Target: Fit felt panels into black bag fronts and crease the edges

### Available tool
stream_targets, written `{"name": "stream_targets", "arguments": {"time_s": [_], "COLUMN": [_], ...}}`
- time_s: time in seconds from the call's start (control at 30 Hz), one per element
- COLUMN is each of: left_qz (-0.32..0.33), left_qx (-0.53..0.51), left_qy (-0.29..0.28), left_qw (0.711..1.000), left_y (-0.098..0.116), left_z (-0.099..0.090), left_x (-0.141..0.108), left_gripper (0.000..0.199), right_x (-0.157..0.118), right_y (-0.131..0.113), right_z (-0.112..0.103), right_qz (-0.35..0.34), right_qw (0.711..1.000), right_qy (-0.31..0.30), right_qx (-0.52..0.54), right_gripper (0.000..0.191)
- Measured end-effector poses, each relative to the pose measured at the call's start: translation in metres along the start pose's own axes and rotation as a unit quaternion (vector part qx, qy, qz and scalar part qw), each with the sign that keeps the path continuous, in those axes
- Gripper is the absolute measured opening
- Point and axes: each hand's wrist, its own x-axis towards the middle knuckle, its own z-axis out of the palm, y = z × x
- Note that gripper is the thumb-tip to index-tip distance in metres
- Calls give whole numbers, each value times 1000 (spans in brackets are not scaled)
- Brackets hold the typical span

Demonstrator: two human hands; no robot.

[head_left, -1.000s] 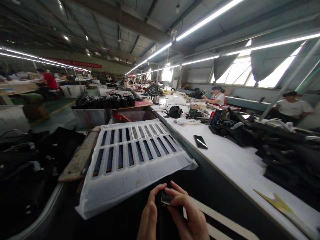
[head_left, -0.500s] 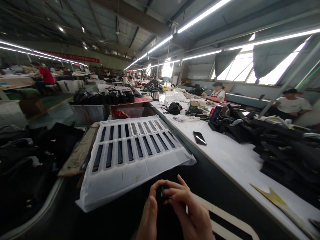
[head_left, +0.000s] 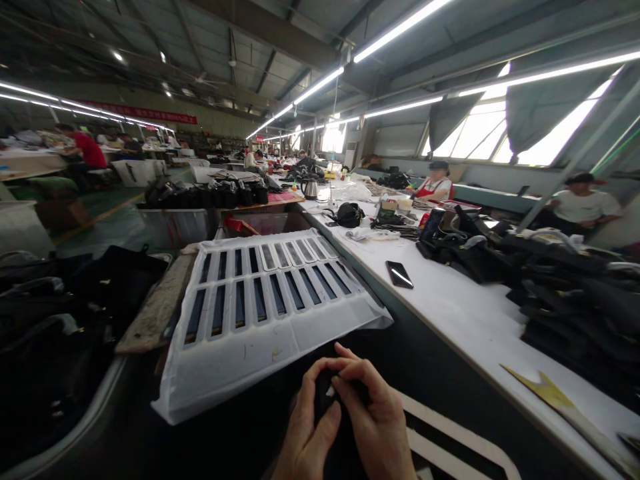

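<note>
One small dark piece [head_left: 325, 392] lies between the left hand [head_left: 309, 427] and right hand [head_left: 377, 417], both gripping it.

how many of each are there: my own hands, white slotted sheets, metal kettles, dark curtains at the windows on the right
own hands, left hand and right hand: 2
white slotted sheet: 1
metal kettle: 1
dark curtains: 2
total: 6
</note>
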Motion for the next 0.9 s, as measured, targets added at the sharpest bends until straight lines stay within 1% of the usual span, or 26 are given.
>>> {"name": "stream_targets", "arguments": {"time_s": [0.07, 0.13, 0.2, 0.27, 0.37, 0.43, 0.47, 0.53, 0.63, 0.77, 0.9], "left_qz": [-14, -28, -34, -44, -74, -82, -81, -77, -62, -34, -26], "left_qx": [-2, -2, 5, 12, 10, -3, -10, -15, 8, 43, 65], "left_qy": [-4, -11, -17, -13, 11, 21, 23, 28, 40, 45, 35], "left_qw": [1000, 1000, 999, 999, 997, 996, 996, 997, 997, 998, 997], "left_y": [0, 0, 1, 0, -5, -10, -12, -13, -10, -8, -7], "left_z": [0, -2, -5, -10, -17, -20, -20, -19, -14, -12, -13], "left_x": [0, 1, 2, 2, 4, 5, 5, 6, 4, 3, 4], "left_gripper": [49, 48, 47, 47, 50, 52, 53, 53, 53, 54, 52], "right_x": [3, 4, 4, 0, -13, -24, -28, -36, -42, -42, -39], "right_y": [-2, -3, -3, -1, 4, 7, 8, 10, 13, 20, 24], "right_z": [3, 5, 5, 4, 3, 4, 5, 9, 17, 24, 23], "right_qz": [8, 34, 72, 124, 211, 249, 258, 255, 229, 194, 189], "right_qw": [1000, 999, 996, 987, 958, 942, 939, 939, 944, 949, 949], "right_qy": [9, 27, 46, 64, 89, 112, 119, 126, 129, 126, 123], "right_qx": [-1, 0, 20, 76, 172, 196, 196, 191, 200, 216, 219], "right_gripper": [7, 4, 15, 28, 44, 51, 54, 57, 58, 55, 50]}}
